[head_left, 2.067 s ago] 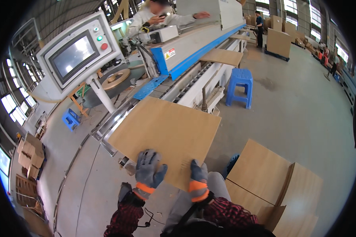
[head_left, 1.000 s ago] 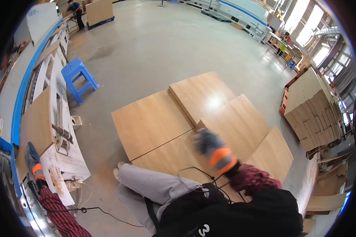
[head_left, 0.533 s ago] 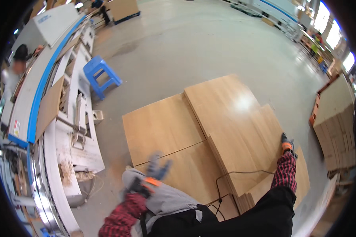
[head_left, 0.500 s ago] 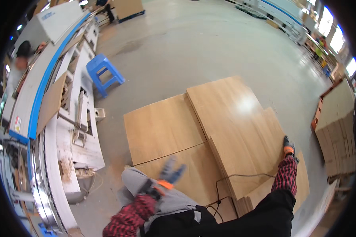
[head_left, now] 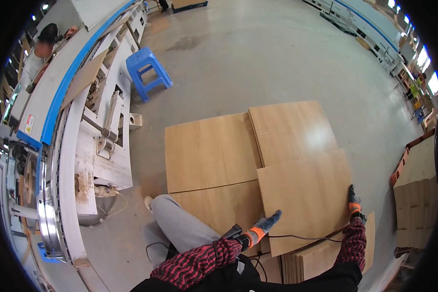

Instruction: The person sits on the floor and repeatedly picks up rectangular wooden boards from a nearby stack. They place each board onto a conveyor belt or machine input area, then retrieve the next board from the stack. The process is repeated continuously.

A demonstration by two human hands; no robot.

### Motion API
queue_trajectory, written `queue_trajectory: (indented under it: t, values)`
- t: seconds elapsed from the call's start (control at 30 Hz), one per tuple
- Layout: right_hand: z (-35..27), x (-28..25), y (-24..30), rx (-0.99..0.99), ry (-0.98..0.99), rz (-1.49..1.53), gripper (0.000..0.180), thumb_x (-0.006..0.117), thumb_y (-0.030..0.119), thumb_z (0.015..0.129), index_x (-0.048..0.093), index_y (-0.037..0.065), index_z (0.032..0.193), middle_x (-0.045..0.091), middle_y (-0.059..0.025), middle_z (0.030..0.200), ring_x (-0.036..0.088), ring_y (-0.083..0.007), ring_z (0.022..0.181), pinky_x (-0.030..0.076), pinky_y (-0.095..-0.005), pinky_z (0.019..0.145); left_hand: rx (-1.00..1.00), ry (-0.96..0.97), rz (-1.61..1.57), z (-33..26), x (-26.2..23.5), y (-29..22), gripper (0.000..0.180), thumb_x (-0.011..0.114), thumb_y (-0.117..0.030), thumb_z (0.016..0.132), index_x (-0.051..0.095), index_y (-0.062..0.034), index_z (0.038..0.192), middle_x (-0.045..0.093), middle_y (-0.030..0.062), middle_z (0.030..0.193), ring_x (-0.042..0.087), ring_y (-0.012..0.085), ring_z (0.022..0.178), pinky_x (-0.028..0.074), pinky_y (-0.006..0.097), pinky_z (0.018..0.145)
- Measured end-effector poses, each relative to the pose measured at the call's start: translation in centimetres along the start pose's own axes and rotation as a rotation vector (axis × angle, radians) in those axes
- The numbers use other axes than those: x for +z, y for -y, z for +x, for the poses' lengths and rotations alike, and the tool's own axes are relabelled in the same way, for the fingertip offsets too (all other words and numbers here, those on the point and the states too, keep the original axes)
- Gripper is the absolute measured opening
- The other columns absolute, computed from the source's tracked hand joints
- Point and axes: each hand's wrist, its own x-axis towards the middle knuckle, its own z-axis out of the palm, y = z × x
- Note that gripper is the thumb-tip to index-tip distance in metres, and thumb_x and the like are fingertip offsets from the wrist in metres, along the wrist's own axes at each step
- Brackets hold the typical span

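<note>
A light-brown wooden panel [head_left: 306, 187] lies skewed over a stack of similar panels [head_left: 314, 260], its near edge overhanging them. My left hand [head_left: 264, 225], gloved in grey-blue and orange, grips the panel's left edge, with a finger or thumb over the top face. Along the right edge my right hand [head_left: 355, 200], in a matching glove, holds the same panel; its fingers are partly hidden. A black cable [head_left: 301, 237] runs between my wrists near the panel's near edge. Left of the held panel, further flat panels [head_left: 211, 151] lie side by side.
A long white machine with a blue rail [head_left: 58, 114] runs along the left, a person [head_left: 41, 51] behind it. A blue plastic stool [head_left: 148, 70] stands on the floor beside it. Another stack of boards [head_left: 416, 209] is at the right. My bent leg [head_left: 187, 221] is at the near left.
My left hand has moved right from above the left panels to the top panel's left edge. The top panel has shifted and turned, uncovering the stack's near end. My right hand stays at its right edge.
</note>
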Motion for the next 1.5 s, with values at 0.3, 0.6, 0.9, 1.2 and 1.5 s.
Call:
queue_trajectory:
  t: [0.3, 0.6, 0.9, 1.2, 1.5]
  values:
    - [-10.4, 4.4, 4.8, -0.36, -0.105, 0.218, 0.08, 0.029, 0.066, 0.073, 0.051, -0.004, 0.104, 0.049, -0.0238, 0.108, 0.045, -0.0325, 0.105, 0.034, -0.0369, 0.088, 0.225, -0.179, 1.402, -6.2, 3.5, -11.2, 0.044, 0.034, -0.021, 0.086, 0.031, 0.0029, 0.122, 0.034, 0.01, 0.127, 0.034, 0.0175, 0.116, 0.027, 0.028, 0.097]
    - [-17.9, 9.2, 10.2, -0.294, -0.424, -0.048, 0.069, 0.044, 0.056, 0.073, 0.045, -0.002, 0.111, 0.046, -0.022, 0.113, 0.041, -0.0332, 0.107, 0.033, -0.0386, 0.089, 0.608, -0.357, 1.304, -12.9, -6.0, -10.7, 0.055, 0.041, -0.043, 0.08, 0.048, 0.0048, 0.107, 0.049, 0.0199, 0.11, 0.045, 0.0314, 0.105, 0.036, 0.034, 0.087]
    - [-21.2, 8.1, 15.0, -0.229, -0.033, 0.056, 0.078, 0.043, 0.066, 0.068, 0.056, -0.006, 0.094, 0.052, -0.028, 0.098, 0.049, -0.038, 0.091, 0.037, -0.0397, 0.081, 0.836, -0.586, 1.421, -23.9, -0.2, -13.9, 0.065, 0.042, -0.061, 0.071, 0.057, 0.0011, 0.083, 0.059, 0.0206, 0.073, 0.057, 0.033, 0.076, 0.042, 0.038, 0.067]
    - [-22.8, 8.5, 24.6, -0.611, 0.915, 1.008, 0.063, 0.044, 0.051, 0.079, 0.04, 0.002, 0.119, 0.048, -0.0094, 0.113, 0.044, -0.0236, 0.102, 0.033, -0.0372, 0.09, 1.152, -0.468, 1.096, -32.7, -2.8, -13.0, 0.043, 0.055, -0.047, 0.074, 0.054, -0.0039, 0.078, 0.054, 0.0075, 0.076, 0.049, 0.0187, 0.066, 0.04, 0.028, 0.062]
    - [-49.0, 6.6, 42.3, -0.796, 1.171, 0.812, 0.033, 0.047, 0.026, 0.084, 0.051, 0.002, 0.106, 0.053, -0.0051, 0.104, 0.051, -0.0149, 0.094, 0.04, -0.0286, 0.083, 2.017, -1.111, 1.897, -53.2, -13.1, -22.2, 0.041, 0.043, -0.006, 0.078, 0.04, -0.0001, 0.118, 0.042, 0.014, 0.12, 0.041, 0.025, 0.11, 0.033, 0.033, 0.092]
